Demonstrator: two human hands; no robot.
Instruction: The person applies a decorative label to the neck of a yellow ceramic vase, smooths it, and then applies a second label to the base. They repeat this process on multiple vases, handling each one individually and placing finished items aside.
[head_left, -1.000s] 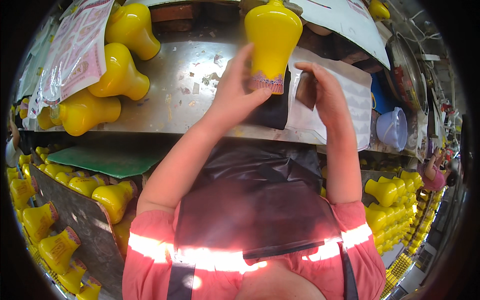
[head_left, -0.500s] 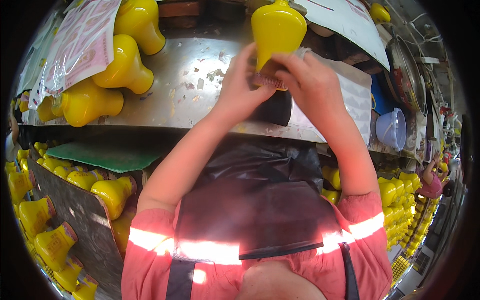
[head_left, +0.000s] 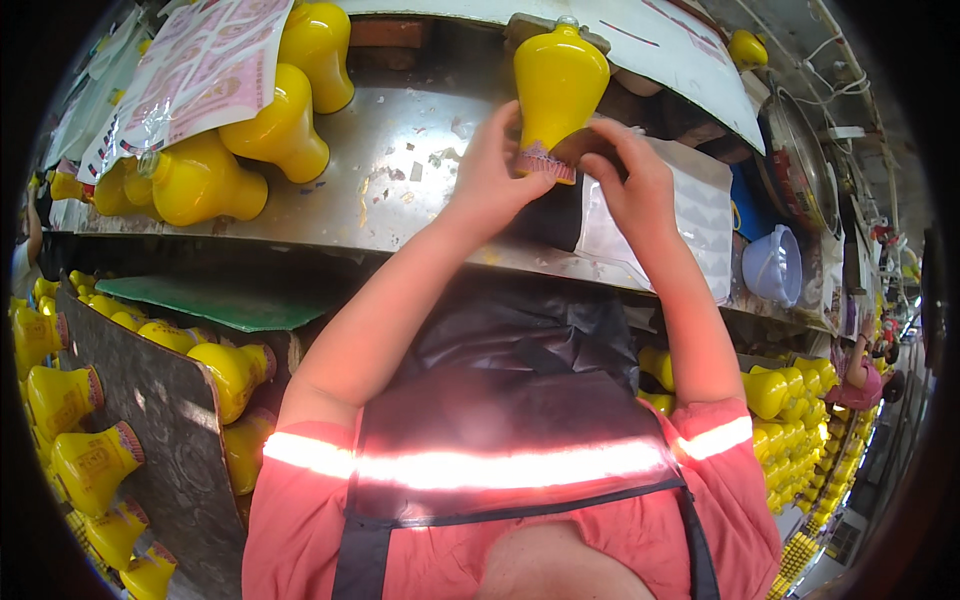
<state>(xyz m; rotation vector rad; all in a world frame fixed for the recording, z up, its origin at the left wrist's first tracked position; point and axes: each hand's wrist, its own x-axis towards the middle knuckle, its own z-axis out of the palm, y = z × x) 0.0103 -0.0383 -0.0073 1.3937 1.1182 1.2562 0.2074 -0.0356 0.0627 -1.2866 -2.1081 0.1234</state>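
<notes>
A glossy yellow bottle (head_left: 560, 85) lies with its wide shoulder and clear neck away from me, its narrower foot toward me. A pink and white patterned band (head_left: 545, 165) circles the foot. My left hand (head_left: 495, 170) is closed on the foot from the left, thumb along the band. At the bottle's right side is my right hand (head_left: 635, 185), thumb and curved fingers apart, fingertips close to the foot; whether they touch it is hard to see. Behind the shoulder, a grey block (head_left: 525, 28) sits by the neck. A pale sheet with grey shapes (head_left: 690, 215) lies under my right forearm.
Several yellow bottles (head_left: 285, 115) and a pink printed sheet (head_left: 215, 75) occupy the bench's left side. Paper scraps litter the metal bench top (head_left: 380, 200). A lilac bucket (head_left: 770, 265) stands at right. More banded bottles (head_left: 95, 465) fill the lower left, behind a dark board (head_left: 150, 400).
My right hand has drawn back from the bottle's front to its right side, uncovering the patterned band. The left hand keeps its hold. The whole view has shifted slightly.
</notes>
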